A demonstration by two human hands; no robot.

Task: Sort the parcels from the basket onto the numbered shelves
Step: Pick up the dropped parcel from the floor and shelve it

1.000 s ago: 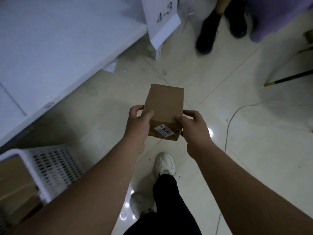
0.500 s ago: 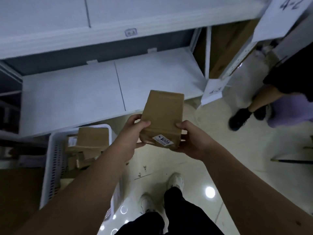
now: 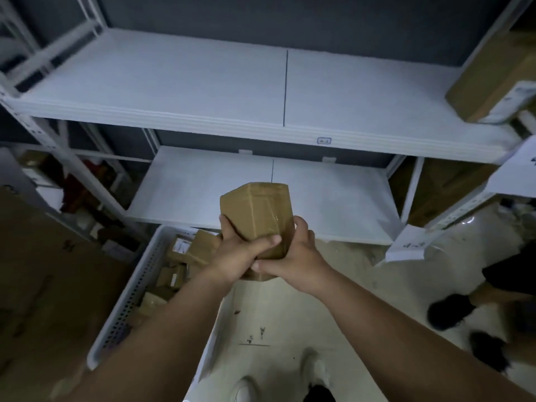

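A brown taped cardboard parcel (image 3: 256, 210) stands upright in both my hands, in front of the lower white shelf (image 3: 333, 198). My left hand (image 3: 240, 250) grips its lower left side with the thumb across the front. My right hand (image 3: 293, 253) grips its lower right side, fingers curled under it. Its label is out of sight. The white perforated basket (image 3: 127, 300) sits on the floor at the lower left with several brown parcels (image 3: 185, 250) inside. The upper white shelf (image 3: 203, 82) carries a small number tag (image 3: 324, 140) on its front edge.
A large cardboard box (image 3: 493, 79) lies on the shelf at the upper right. Paper number signs (image 3: 409, 245) hang on the right-hand rack posts. Another person's dark shoes (image 3: 449, 311) stand on the floor at the right. Flat cardboard (image 3: 43, 285) leans at the left. My white shoes (image 3: 316, 372) are below.
My view has swung up from the floor to face the shelves. The parcel has been turned upright in my hands, its label now hidden, and my hands have closed together at its base.
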